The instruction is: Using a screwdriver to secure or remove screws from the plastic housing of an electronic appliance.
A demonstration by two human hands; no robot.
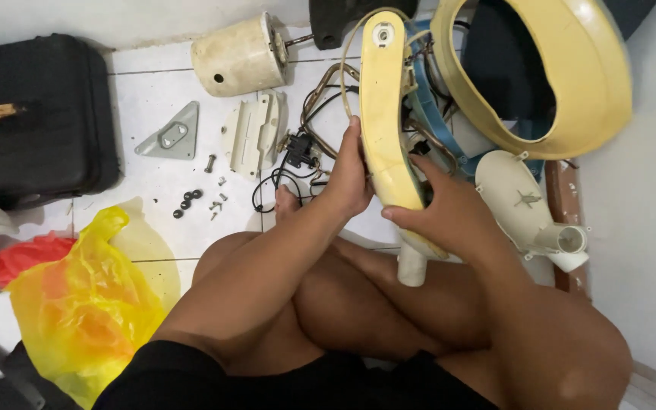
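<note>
I sit cross-legged on the tile floor, both hands on the yellow housing, a long curved plastic shell. Its long axis runs away from me, near end at my knees, far end up by the ring. My left hand wraps the shell's left edge about midway, fingers curled shut around it, thumb side up. My right hand clamps the lower part from the right, thumb pressed across the front face, the other fingers hidden behind. Right hand sits nearer the white tube end sticking out below the shell; left is nearer the wires trailing left of the shell. Beyond my left hand: switch block, cream bracket, motor further off. Screws lie left of that, well apart. White funnel part just right of my right wrist. Yellow bag by my left knee, black case far left.
</note>
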